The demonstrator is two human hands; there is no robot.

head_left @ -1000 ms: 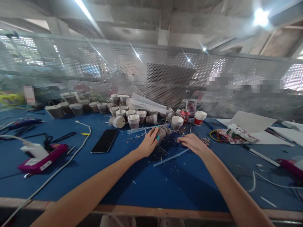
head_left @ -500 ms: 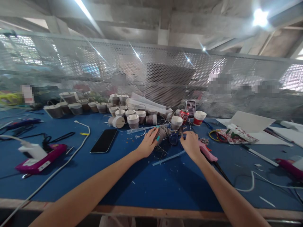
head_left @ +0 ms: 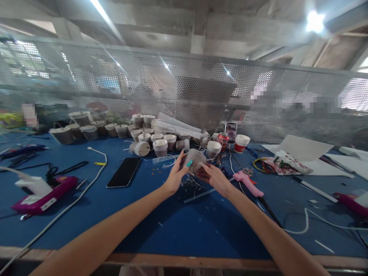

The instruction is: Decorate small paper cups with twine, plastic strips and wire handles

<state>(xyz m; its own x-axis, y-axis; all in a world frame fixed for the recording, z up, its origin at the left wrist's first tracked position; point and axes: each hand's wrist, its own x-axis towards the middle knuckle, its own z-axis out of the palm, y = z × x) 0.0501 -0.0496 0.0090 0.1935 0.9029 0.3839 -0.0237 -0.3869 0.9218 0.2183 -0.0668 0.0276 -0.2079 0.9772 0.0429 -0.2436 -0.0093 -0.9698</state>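
A small twine-wrapped cup [head_left: 195,160] is lifted above the blue table [head_left: 178,226], held between both hands. My left hand [head_left: 176,176] grips its left side, fingers curled round it. Gripping its right and lower side is my right hand [head_left: 214,177]. Below the cup lie short twine scraps and a clear glue stick [head_left: 201,194]. A pink glue gun [head_left: 247,181] rests just right of my right hand, not touched.
Behind the hands stand several small wrapped pots [head_left: 160,146] with handles, a red can [head_left: 224,139] and a paper cup [head_left: 240,143]. A black phone [head_left: 124,172] lies at left, a magenta glue gun [head_left: 43,194] with white cable further left. Papers and wires sit at right.
My right hand let go of the pink glue gun and came left onto the cup. Both hands have lifted the cup off the table.
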